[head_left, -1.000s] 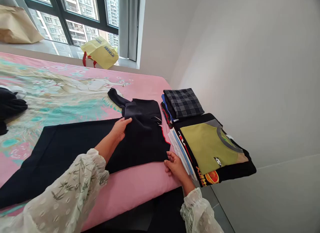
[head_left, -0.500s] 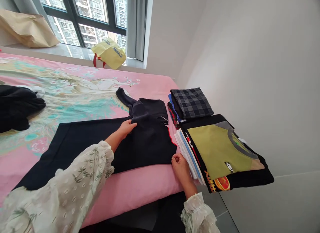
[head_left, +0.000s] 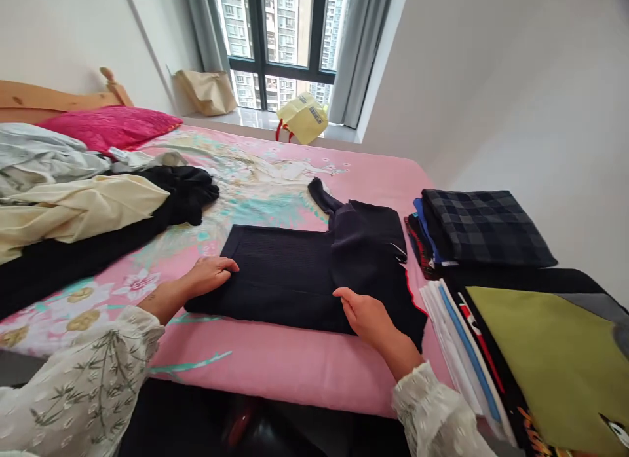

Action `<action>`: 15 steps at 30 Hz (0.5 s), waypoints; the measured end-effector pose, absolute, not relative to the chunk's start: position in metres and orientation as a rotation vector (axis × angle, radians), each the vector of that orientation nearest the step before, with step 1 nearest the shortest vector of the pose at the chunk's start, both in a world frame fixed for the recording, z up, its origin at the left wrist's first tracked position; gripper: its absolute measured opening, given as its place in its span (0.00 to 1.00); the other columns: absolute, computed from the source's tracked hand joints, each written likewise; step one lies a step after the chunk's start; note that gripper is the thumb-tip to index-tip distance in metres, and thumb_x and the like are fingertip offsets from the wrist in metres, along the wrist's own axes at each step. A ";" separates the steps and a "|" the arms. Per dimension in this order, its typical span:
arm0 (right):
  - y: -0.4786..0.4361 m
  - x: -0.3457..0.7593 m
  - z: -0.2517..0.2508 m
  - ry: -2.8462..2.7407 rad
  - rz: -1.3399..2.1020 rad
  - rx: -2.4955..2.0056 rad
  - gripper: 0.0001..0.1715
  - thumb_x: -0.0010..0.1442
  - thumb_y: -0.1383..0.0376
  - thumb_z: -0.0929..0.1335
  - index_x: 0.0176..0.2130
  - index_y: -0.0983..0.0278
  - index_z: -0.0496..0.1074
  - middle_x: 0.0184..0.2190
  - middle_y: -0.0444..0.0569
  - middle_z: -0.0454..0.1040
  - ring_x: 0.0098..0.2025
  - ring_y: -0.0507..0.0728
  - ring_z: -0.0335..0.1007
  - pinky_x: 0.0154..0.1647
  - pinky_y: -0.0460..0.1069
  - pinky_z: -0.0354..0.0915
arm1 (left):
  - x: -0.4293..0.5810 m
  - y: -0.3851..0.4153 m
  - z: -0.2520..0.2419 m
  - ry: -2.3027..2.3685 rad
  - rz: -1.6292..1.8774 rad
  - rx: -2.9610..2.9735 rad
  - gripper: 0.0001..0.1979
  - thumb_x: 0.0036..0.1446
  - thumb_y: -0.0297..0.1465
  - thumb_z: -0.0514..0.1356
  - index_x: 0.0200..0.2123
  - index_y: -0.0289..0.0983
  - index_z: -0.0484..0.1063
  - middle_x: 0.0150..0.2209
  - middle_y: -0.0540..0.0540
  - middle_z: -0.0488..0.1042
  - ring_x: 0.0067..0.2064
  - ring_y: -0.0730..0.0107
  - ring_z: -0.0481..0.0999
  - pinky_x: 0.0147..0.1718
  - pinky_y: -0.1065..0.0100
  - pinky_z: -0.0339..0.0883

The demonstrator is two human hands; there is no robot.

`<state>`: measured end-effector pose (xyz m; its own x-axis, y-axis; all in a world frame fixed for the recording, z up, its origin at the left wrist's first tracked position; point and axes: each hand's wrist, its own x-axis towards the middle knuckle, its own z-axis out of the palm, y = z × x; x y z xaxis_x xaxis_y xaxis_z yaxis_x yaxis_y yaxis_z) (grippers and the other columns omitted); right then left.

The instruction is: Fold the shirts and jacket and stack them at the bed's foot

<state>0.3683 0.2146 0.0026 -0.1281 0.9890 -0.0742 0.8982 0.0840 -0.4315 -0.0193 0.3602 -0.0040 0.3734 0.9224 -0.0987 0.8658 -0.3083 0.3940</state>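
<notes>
A dark navy garment (head_left: 285, 267) lies partly folded on the bed, with a narrow sleeve-like end sticking out at its far side and a red edge at its right. My left hand (head_left: 209, 275) is closed on the garment's left end, thumb on top. Over its near part, right of the middle, my right hand (head_left: 366, 318) has its fingers drawn together on the cloth. The undersides of both hands are hidden. To the right stand a folded checked garment (head_left: 491, 224) on a pile and an olive shirt (head_left: 540, 352) on another stack.
Loose clothes lie in a heap at the left, with a cream garment (head_left: 88, 205) on top. Behind it is a magenta pillow (head_left: 113, 124). A paper bag (head_left: 209, 93) and a yellow bag (head_left: 303, 118) rest by the window. The pink bed edge (head_left: 295, 372) runs in front.
My view has turned left. My left hand has moved from the garment's middle to its left end, which no longer stretches toward me. My right hand has moved left from the right edge onto the cloth.
</notes>
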 end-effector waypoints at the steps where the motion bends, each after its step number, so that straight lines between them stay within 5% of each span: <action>1: 0.225 0.361 0.003 -2.200 0.537 -1.980 0.20 0.65 0.64 0.55 0.52 0.56 0.67 0.36 0.50 0.77 0.38 0.61 0.75 0.38 0.51 0.62 | -0.025 0.358 -0.003 1.551 0.181 2.252 0.18 0.41 0.31 0.53 0.35 0.46 0.78 0.42 0.50 0.78 0.48 0.57 0.73 0.53 0.62 0.57; 7: 0.252 0.343 -0.004 -2.352 0.364 -2.200 0.15 0.63 0.62 0.57 0.42 0.62 0.70 0.34 0.56 0.77 0.37 0.65 0.75 0.35 0.53 0.60 | -0.034 0.355 -0.005 1.545 0.186 2.031 0.08 0.36 0.36 0.59 0.24 0.42 0.74 0.28 0.50 0.75 0.37 0.58 0.74 0.40 0.64 0.65; 15: 0.242 0.337 -0.023 -2.183 0.193 -2.231 0.12 0.65 0.60 0.58 0.42 0.60 0.67 0.32 0.51 0.76 0.33 0.59 0.74 0.31 0.48 0.58 | -0.053 0.342 -0.025 1.727 0.401 1.676 0.28 0.40 0.49 0.62 0.41 0.37 0.71 0.35 0.43 0.77 0.39 0.57 0.76 0.36 0.65 0.68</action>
